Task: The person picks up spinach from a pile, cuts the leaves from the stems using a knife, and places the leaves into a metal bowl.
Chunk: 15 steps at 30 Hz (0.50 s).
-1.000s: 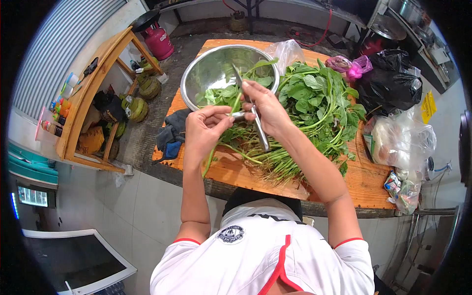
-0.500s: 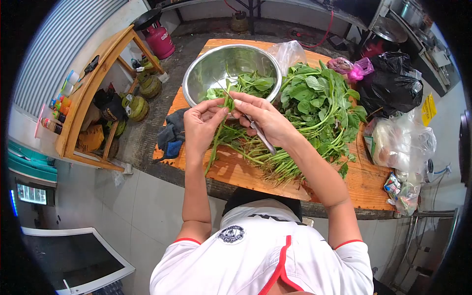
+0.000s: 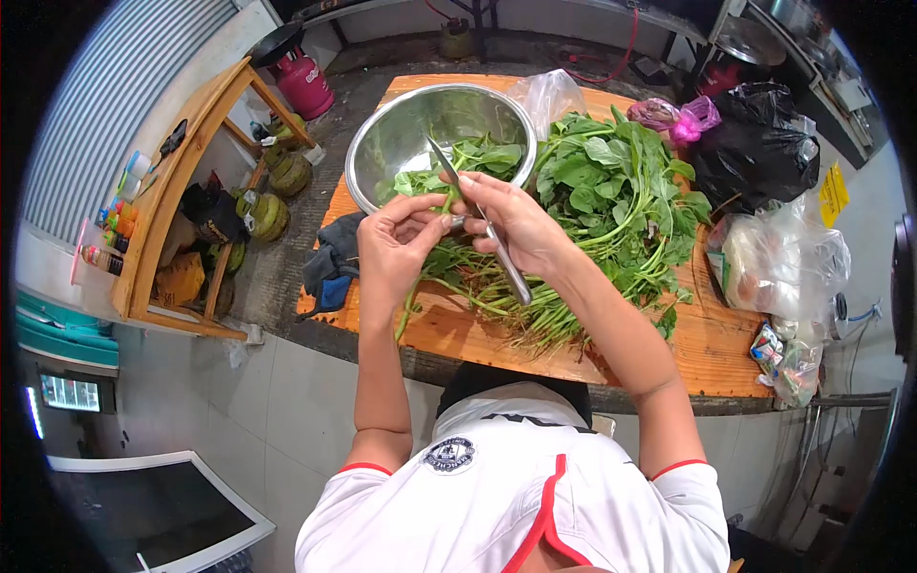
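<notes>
The left hand (image 3: 396, 244) is pinching a green stem (image 3: 452, 198) near nine o'clock of the right hand (image 3: 523, 227), which is gripping a knife (image 3: 513, 271) pointing toward eleven.

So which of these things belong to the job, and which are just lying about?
Seemingly in use:
knife, in the right hand;
green stem, in the left hand;
metal bowl;
leafy pile.

Apparently just around:
dark cloth;
black bag;
pink gas cylinder.

Wears wht short-slv shirt (image 3: 401, 516) w/ red trim (image 3: 547, 514) & dk rnd crest (image 3: 449, 456).
</notes>
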### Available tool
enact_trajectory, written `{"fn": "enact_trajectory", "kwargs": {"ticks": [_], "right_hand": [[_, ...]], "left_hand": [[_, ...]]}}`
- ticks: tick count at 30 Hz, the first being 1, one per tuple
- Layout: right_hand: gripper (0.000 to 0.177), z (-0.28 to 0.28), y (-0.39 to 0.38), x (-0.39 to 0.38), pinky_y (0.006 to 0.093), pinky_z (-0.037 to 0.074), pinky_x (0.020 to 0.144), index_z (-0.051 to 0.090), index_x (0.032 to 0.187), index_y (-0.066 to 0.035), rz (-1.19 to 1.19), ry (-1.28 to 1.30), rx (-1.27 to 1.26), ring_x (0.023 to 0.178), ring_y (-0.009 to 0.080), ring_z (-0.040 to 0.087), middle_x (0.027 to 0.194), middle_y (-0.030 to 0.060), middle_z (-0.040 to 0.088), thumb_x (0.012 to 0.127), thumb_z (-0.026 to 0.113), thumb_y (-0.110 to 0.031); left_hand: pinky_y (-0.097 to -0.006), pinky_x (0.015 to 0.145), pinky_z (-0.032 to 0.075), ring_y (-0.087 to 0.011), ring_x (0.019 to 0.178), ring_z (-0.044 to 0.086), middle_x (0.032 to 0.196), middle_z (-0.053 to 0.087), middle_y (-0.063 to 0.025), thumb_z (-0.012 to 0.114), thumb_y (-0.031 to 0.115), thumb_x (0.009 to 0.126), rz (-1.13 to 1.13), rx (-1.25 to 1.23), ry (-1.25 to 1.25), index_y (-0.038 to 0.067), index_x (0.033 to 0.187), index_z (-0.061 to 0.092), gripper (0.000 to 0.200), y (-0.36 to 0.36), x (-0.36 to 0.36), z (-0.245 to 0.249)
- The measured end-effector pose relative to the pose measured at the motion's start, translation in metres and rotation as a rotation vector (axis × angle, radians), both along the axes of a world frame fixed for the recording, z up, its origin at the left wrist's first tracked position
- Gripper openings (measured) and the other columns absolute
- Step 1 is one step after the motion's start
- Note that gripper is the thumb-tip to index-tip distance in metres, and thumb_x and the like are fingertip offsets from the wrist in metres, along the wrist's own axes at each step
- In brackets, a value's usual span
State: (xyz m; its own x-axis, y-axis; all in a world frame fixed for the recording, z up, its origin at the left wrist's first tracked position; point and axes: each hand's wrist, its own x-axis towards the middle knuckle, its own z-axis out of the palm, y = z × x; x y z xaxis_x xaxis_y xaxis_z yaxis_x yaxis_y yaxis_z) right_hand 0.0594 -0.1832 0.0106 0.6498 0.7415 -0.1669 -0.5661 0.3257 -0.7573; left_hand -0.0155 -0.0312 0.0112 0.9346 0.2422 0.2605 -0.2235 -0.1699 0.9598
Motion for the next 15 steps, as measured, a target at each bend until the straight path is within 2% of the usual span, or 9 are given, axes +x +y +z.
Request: {"fn": "enact_trajectory", "kwargs": {"ticks": [2, 3, 6, 7, 11, 15], "right_hand": [[0.027, -0.002, -0.003, 0.010, 0.0157, 0.038, 0.041, 0.051, 0.112, -0.005, 0.077, 0.126, 0.017, 0.060, 0.0041, 0.046, 0.085, 0.0028, 0.057, 0.098, 0.048, -0.028], [0.027, -0.002, -0.004, 0.013, 0.0161, 0.038, 0.041, 0.048, 0.111, -0.004, 0.101, 0.122, 0.032, 0.061, 0.0048, 0.046, 0.089, 0.0056, 0.057, 0.098, 0.045, -0.028], [0.029, -0.002, -0.013, 0.025, 0.0175, 0.040, 0.041, 0.043, 0.114, -0.002, 0.169, 0.140, 0.146, 0.061, 0.0065, 0.046, 0.094, 0.0121, 0.058, 0.100, 0.041, -0.026], [0.029, -0.001, -0.018, 0.029, 0.0177, 0.041, 0.041, 0.043, 0.115, -0.001, 0.183, 0.130, 0.200, 0.061, 0.0068, 0.047, 0.094, 0.0124, 0.057, 0.100, 0.041, -0.026], [0.035, 0.020, -0.056, 0.040, 0.0179, 0.043, 0.042, 0.042, 0.121, 0.001, 0.201, 0.099, 0.508, 0.060, 0.0075, 0.048, 0.091, 0.0106, 0.055, 0.098, 0.045, -0.026], [0.046, 0.061, -0.121, 0.031, 0.0196, 0.041, 0.044, 0.032, 0.136, 0.001, 0.107, -0.109, 0.624, 0.063, 0.0078, 0.042, 0.094, 0.0084, 0.048, 0.100, 0.038, -0.028]], "left_hand": [[-0.0204, 0.066, 0.050, -0.0085, 0.074, 0.063, 0.081, 0.064, -0.0026, 0.066, -0.006, 0.079, 0.024, 0.058, 0.010, -0.003, 0.098, 0.068, 0.019, 0.000, -0.010, 0.007], [-0.0212, 0.066, 0.050, -0.0093, 0.074, 0.064, 0.080, 0.064, -0.0030, 0.066, -0.006, 0.079, 0.037, 0.088, 0.017, -0.002, 0.097, 0.068, 0.019, 0.001, -0.015, 0.010], [-0.0251, 0.067, 0.049, -0.0135, 0.072, 0.065, 0.079, 0.063, -0.0068, 0.065, -0.006, 0.076, 0.018, 0.517, -0.026, 0.001, 0.096, 0.070, 0.021, 0.005, -0.029, 0.018], [-0.0297, 0.066, 0.049, -0.0200, 0.071, 0.064, 0.079, 0.062, -0.0089, 0.065, -0.003, 0.075, -0.010, 0.556, -0.004, 0.004, 0.092, 0.071, 0.019, 0.002, -0.032, 0.019], [-0.0363, 0.066, 0.049, -0.0280, 0.075, 0.063, 0.083, 0.064, -0.0068, 0.064, 0.000, 0.076, -0.042, 0.811, 0.119, 0.005, 0.088, 0.071, 0.014, -0.010, -0.032, -0.007], [-0.0359, 0.069, 0.049, -0.0269, 0.078, 0.063, 0.087, 0.064, -0.0082, 0.061, -0.004, 0.072, -0.014, 1.023, 0.033, 0.007, 0.093, 0.071, 0.026, -0.004, -0.022, -0.044]]}}
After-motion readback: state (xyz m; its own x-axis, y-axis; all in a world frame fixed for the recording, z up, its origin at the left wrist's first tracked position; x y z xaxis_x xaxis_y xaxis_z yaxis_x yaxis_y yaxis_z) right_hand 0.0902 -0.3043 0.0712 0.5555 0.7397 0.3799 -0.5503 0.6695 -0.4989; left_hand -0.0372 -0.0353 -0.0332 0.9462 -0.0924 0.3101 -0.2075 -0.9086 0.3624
